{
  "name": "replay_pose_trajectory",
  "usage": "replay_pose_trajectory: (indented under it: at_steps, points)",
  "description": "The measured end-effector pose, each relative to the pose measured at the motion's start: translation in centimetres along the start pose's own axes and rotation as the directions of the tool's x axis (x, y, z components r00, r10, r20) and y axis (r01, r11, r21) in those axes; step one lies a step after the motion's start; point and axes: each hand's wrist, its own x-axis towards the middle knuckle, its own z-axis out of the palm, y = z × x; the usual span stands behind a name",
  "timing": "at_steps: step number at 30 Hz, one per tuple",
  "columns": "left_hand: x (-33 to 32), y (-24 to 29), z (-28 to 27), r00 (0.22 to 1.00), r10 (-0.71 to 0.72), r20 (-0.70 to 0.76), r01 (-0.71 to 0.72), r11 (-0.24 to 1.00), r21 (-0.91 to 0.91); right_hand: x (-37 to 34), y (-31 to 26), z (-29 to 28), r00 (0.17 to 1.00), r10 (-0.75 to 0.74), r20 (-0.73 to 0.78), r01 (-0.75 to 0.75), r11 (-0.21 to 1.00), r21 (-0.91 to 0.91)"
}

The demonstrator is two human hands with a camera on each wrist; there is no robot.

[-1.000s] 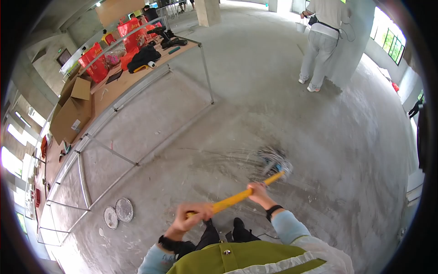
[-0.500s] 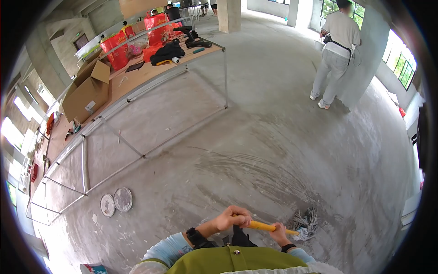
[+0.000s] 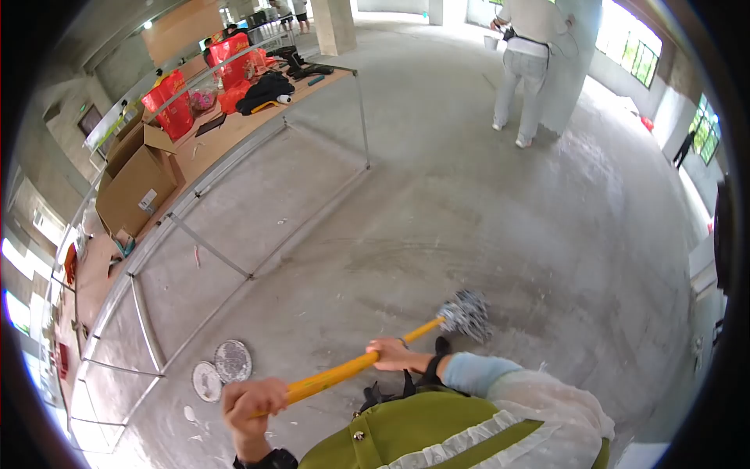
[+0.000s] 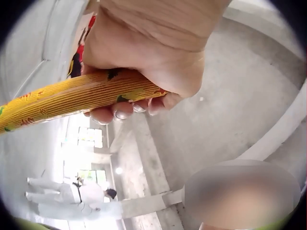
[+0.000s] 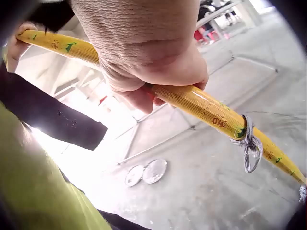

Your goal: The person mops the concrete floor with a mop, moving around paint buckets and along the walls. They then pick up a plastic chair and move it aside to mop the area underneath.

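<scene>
A mop with a yellow handle (image 3: pixel 328 377) slants across the front of the body, its grey string head (image 3: pixel 466 316) lying on the concrete floor. The left hand (image 3: pixel 254 410) grips the handle's upper end; in the left wrist view its fingers curl round the patterned yellow handle (image 4: pixel 72 98). Lower down the handle, the right hand (image 3: pixel 391 354) is wrapped round it. The right wrist view shows this hand (image 5: pixel 148 62) closed on the handle (image 5: pixel 206 108), with a grey string (image 5: pixel 250 143) tied round the handle below it.
A metal-framed table (image 3: pixel 183 168) with a cardboard box (image 3: pixel 139 184), red bags (image 3: pixel 168 105) and dark cloth stands at the left. Two round lids (image 3: pixel 233 360) lie on the floor. A person (image 3: pixel 522 70) stands near the pillar at the back right.
The mop head has moved left and away from the body since half a second ago. The left hand has shifted left and down, the right hand left and up. Both still grip the handle.
</scene>
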Motion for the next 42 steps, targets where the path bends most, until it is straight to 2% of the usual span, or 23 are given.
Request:
replay_pose_trajectory:
  at_steps: [1, 2, 3, 5, 8, 10, 11, 12, 13, 15, 17, 22, 23, 25, 27, 29, 32, 36, 38, 40, 41, 42]
  points:
    - [-0.5, 2.3, -1.6, 0.996, 0.038, 0.086, -0.043, 0.997, 0.059, 1.5, -2.5, 1.3, 0.998, -0.049, 0.042, 0.048, 0.998, 0.029]
    - [-1.8, 3.6, -2.4, 0.993, 0.117, -0.019, -0.114, 0.986, 0.119, 2.9, -4.7, 2.4, 0.992, -0.096, 0.08, 0.092, 0.994, 0.055]
    - [-2.6, 5.6, -3.9, 0.997, 0.07, 0.019, -0.072, 0.981, 0.177, 4.4, -6.2, 4.5, 0.984, -0.153, 0.095, 0.145, 0.986, 0.079]
    - [-4.9, 8.5, -3.3, 0.981, 0.157, -0.113, -0.127, 0.963, 0.237, 6.7, -9.4, 7.7, 0.964, -0.236, 0.121, 0.219, 0.965, 0.142]
    - [-6.9, 11.2, -3.5, 0.97, 0.18, -0.164, -0.111, 0.925, 0.363, 9.3, -13.4, 11.4, 0.932, -0.33, 0.152, 0.294, 0.931, 0.218]
    - [-7.4, 11.8, -2.7, 0.963, 0.267, 0.035, -0.254, 0.853, 0.455, 9.4, -14.9, 13.6, 0.896, -0.414, 0.162, 0.361, 0.89, 0.278]
    - [-8.8, 11.4, -3.2, 0.961, 0.234, -0.146, -0.137, 0.865, 0.483, 9.9, -15.3, 13.8, 0.879, -0.448, 0.163, 0.38, 0.866, 0.326]
    - [-8.6, 11.4, -3.0, 0.969, 0.233, -0.079, -0.157, 0.833, 0.531, 10.3, -15.5, 13.8, 0.86, -0.483, 0.164, 0.4, 0.839, 0.368]
    - [-8.9, 10.8, -2.5, 0.955, 0.271, -0.122, -0.169, 0.833, 0.526, 10.8, -15.0, 14.4, 0.82, -0.515, 0.25, 0.408, 0.832, 0.376]
    - [-8.3, 10.3, -1.4, 0.948, 0.238, -0.212, -0.068, 0.8, 0.596, 11.6, -14.4, 14.9, 0.769, -0.561, 0.307, 0.421, 0.805, 0.418]
    - [-8.1, 9.7, -1.6, 0.937, 0.213, -0.276, -0.008, 0.805, 0.594, 11.7, -14.0, 14.5, 0.764, -0.57, 0.304, 0.422, 0.797, 0.433]
    - [-6.4, 7.2, 1.1, 0.89, 0.166, -0.425, 0.052, 0.889, 0.455, 12.7, -11.1, 12.5, 0.707, -0.585, 0.397, 0.412, 0.797, 0.442]
    - [-6.1, 7.0, 1.4, 0.871, 0.194, -0.451, 0.052, 0.877, 0.478, 12.9, -10.6, 12.1, 0.697, -0.587, 0.411, 0.406, 0.796, 0.449]
    - [-5.5, 6.8, 1.6, 0.901, 0.132, -0.412, 0.051, 0.914, 0.403, 13.7, -10.1, 12.4, 0.675, -0.594, 0.439, 0.385, 0.79, 0.477]
    - [-4.9, 6.7, 1.3, 0.878, 0.164, -0.45, 0.049, 0.904, 0.426, 14.4, -10.0, 12.8, 0.655, -0.596, 0.465, 0.408, 0.797, 0.445]
    - [-5.1, 7.2, 0.3, 0.861, 0.193, -0.47, 0.042, 0.895, 0.445, 15.0, -10.2, 13.4, 0.616, -0.621, 0.485, 0.439, 0.782, 0.443]
    - [-5.9, 7.6, -1.9, 0.911, 0.149, -0.384, -0.017, 0.945, 0.327, 15.8, -11.3, 13.9, 0.582, -0.635, 0.508, 0.464, 0.773, 0.433]
    - [-6.3, 8.5, -4.7, 0.887, 0.192, -0.42, -0.062, 0.951, 0.304, 17.0, -13.0, 15.1, 0.547, -0.634, 0.547, 0.479, 0.773, 0.416]
    - [-6.0, 9.2, -7.2, 0.865, 0.257, -0.43, -0.122, 0.941, 0.317, 17.8, -14.1, 15.9, 0.564, -0.598, 0.569, 0.47, 0.8, 0.374]
    - [-5.6, 9.9, -10.3, 0.879, 0.258, -0.401, -0.137, 0.942, 0.307, 19.1, -15.6, 16.7, 0.559, -0.508, 0.655, 0.402, 0.857, 0.322]
    - [-5.2, 10.3, -12.2, 0.881, 0.272, -0.386, -0.148, 0.935, 0.321, 19.8, -15.9, 17.5, 0.598, -0.477, 0.644, 0.387, 0.876, 0.289]
    - [-4.8, 10.6, -13.9, 0.88, 0.287, -0.378, -0.17, 0.934, 0.315, 20.3, -16.1, 18.6, 0.59, -0.473, 0.654, 0.377, 0.878, 0.295]
